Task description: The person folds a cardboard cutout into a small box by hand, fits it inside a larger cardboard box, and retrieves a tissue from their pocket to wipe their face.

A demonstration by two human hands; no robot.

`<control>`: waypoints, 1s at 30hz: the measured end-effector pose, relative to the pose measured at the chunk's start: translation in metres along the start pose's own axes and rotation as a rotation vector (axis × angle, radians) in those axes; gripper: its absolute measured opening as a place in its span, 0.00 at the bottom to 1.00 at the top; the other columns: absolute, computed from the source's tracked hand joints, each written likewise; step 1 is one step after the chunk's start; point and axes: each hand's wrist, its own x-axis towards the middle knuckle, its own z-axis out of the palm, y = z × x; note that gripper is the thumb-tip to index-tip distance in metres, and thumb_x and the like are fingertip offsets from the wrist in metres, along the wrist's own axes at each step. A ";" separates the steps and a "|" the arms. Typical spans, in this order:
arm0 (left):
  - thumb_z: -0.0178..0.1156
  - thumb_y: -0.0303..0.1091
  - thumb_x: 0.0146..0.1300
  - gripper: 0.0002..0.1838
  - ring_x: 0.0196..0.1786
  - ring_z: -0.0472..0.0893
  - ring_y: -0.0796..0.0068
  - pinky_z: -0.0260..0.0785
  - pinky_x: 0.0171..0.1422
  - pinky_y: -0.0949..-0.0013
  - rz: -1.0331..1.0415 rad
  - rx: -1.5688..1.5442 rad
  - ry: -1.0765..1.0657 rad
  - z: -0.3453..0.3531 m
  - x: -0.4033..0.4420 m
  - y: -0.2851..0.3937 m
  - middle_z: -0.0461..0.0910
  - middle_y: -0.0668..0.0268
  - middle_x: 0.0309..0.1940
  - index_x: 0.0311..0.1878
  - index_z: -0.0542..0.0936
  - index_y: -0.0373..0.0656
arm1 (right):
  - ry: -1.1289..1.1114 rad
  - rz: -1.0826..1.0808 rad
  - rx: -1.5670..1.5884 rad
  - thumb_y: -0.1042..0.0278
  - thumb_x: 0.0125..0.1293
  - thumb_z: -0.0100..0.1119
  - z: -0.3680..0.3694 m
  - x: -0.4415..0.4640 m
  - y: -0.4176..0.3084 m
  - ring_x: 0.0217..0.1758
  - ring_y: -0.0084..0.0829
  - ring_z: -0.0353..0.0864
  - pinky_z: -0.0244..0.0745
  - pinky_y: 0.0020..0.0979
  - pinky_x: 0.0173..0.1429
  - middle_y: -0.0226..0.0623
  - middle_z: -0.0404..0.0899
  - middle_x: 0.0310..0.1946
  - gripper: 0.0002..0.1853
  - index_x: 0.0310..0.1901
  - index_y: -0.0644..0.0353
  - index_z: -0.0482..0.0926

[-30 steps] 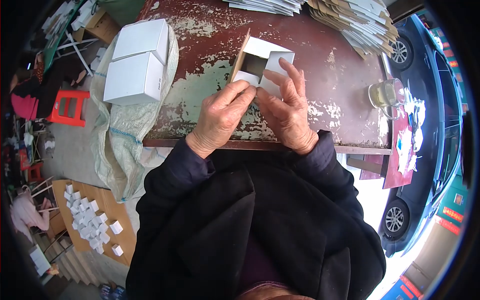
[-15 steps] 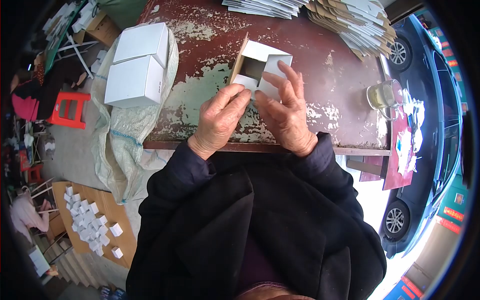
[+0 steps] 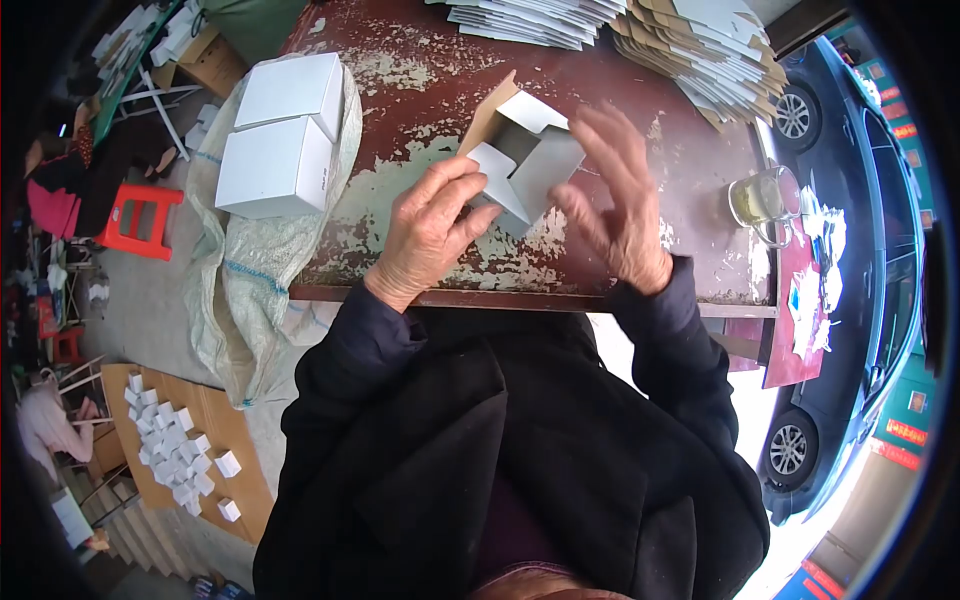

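We saw the open box (image 3: 548,165) standing on the surface (image 3: 690,235), just ahead of the two hands and between them. Its mouth was turned upward, and its sides were set aslant to the near edge of the surface. Which side was the longer one, we could not tell with certainty. The left hand (image 3: 428,215) was the nearer: its thumb and fingers were pinched on the near left flap (image 3: 497,182). The right hand (image 3: 622,200) was beside the right wall, with the fingers spread and holding nothing; because of blur, we could not say if a fingertip touched the cardboard. Farther to the left, we noticed two closed boxes (image 3: 272,165) lying on a sack (image 3: 245,325). At the far right side was a stack of flat cardboard (image 3: 700,55), and nearer than this, a glass mug (image 3: 756,200).
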 end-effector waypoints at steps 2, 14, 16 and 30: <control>0.71 0.24 0.54 0.14 0.35 0.80 0.74 0.75 0.39 0.71 -0.024 -0.045 -0.016 -0.002 0.004 -0.003 0.80 0.66 0.48 0.44 0.81 0.40 | -0.080 0.034 -0.036 0.55 0.66 0.66 -0.003 0.009 0.018 0.65 0.47 0.72 0.69 0.48 0.66 0.46 0.74 0.61 0.21 0.55 0.60 0.82; 0.71 0.26 0.57 0.16 0.44 0.80 0.72 0.74 0.47 0.72 -0.239 -0.161 0.010 -0.011 0.016 -0.033 0.81 0.64 0.48 0.49 0.82 0.40 | -0.403 0.299 0.128 0.58 0.75 0.57 -0.006 0.025 0.032 0.39 0.33 0.79 0.76 0.29 0.42 0.46 0.78 0.49 0.21 0.54 0.71 0.81; 0.70 0.26 0.56 0.18 0.43 0.80 0.73 0.74 0.47 0.72 -0.256 -0.158 0.060 -0.007 0.018 -0.030 0.81 0.64 0.49 0.51 0.81 0.41 | -0.399 0.304 0.118 0.60 0.74 0.58 -0.007 0.026 0.034 0.37 0.32 0.78 0.75 0.29 0.40 0.44 0.78 0.46 0.19 0.53 0.71 0.82; 0.67 0.23 0.56 0.26 0.47 0.79 0.72 0.73 0.52 0.71 -0.380 -0.290 0.027 0.000 0.025 -0.032 0.78 0.65 0.55 0.60 0.78 0.42 | -0.300 0.239 0.128 0.75 0.66 0.62 0.005 0.024 0.045 0.22 0.26 0.68 0.68 0.27 0.27 0.35 0.72 0.27 0.10 0.47 0.66 0.86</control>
